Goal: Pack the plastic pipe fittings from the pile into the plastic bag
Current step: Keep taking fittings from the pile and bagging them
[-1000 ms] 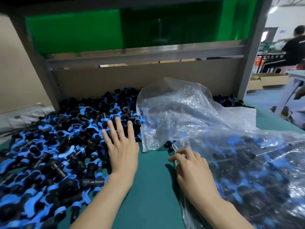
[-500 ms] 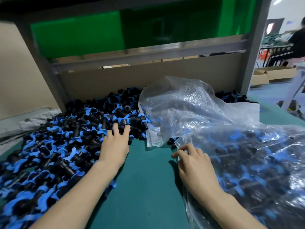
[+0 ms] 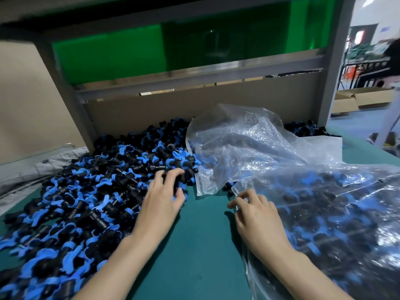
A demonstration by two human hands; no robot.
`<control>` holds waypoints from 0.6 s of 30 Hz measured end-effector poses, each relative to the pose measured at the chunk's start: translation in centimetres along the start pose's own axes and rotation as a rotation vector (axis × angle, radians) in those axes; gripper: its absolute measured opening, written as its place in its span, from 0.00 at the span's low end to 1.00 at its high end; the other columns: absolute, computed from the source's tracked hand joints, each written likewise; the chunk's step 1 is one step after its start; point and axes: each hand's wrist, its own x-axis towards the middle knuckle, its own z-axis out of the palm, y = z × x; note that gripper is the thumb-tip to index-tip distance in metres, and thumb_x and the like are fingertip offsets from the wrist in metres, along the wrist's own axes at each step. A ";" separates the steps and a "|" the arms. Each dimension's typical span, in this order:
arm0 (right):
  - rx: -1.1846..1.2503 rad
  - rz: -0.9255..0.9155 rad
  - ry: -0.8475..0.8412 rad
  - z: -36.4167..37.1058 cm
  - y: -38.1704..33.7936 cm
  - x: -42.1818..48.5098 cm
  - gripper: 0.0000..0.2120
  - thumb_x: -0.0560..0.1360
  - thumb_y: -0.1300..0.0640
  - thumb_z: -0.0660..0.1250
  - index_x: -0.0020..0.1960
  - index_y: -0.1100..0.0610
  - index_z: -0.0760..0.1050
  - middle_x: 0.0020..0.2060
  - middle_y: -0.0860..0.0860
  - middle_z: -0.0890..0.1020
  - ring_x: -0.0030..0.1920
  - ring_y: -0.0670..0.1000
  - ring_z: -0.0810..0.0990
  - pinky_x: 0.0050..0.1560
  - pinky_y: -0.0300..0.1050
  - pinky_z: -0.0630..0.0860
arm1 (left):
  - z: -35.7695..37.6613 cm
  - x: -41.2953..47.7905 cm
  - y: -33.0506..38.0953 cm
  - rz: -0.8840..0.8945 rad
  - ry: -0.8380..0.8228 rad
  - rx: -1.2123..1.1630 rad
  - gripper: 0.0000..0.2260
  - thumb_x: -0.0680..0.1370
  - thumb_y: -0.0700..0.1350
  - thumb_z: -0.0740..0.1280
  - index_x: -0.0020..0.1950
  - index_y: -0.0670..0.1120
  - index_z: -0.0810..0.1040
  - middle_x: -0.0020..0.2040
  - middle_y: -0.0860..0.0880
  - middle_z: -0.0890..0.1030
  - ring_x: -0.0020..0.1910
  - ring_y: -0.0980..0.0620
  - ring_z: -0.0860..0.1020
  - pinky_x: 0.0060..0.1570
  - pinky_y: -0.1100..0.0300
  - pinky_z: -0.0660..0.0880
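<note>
Left hand [image 3: 164,198] is curled round a few fittings [image 3: 180,175] at the right edge of the pile [image 3: 86,191], the side nearest the bag, so the carry is short. Right hand [image 3: 257,215] pinches the lip of the plastic bag [image 3: 324,224], I reckon to hold the mouth facing the pile. That bag lies right on the table [image 3: 201,245], already well filled. A crumpled spare bag [image 3: 249,148] sits farther back.
</note>
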 end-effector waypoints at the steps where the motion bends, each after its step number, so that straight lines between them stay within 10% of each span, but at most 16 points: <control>1: -0.002 0.000 -0.001 0.0 0.0 0.0 0.15 0.82 0.51 0.54 0.65 0.43 0.73 0.61 0.43 0.70 0.59 0.50 0.70 0.56 0.44 0.65 | 0.6 -0.5 0.6 0.030 -0.004 0.053 0.19 0.79 0.45 0.65 0.68 0.57 0.66 0.62 0.50 0.69 0.55 0.47 0.72 0.50 0.51 0.74; 9: -0.007 0.001 -0.004 0.0 0.0 0.0 0.15 0.82 0.50 0.54 0.64 0.43 0.74 0.60 0.43 0.70 0.58 0.50 0.70 0.57 0.45 0.65 | 4.6 0.0 1.4 0.168 -0.154 0.541 0.33 0.72 0.34 0.69 0.72 0.57 0.64 0.71 0.46 0.66 0.65 0.38 0.67 0.59 0.48 0.70; 18: 0.007 -0.004 -0.015 0.2 0.1 0.1 0.15 0.82 0.49 0.53 0.64 0.44 0.74 0.60 0.44 0.70 0.58 0.50 0.70 0.57 0.44 0.65 | 1.5 -0.2 -1.4 0.168 -0.170 0.373 0.38 0.76 0.31 0.63 0.77 0.59 0.52 0.77 0.48 0.56 0.70 0.45 0.65 0.58 0.53 0.73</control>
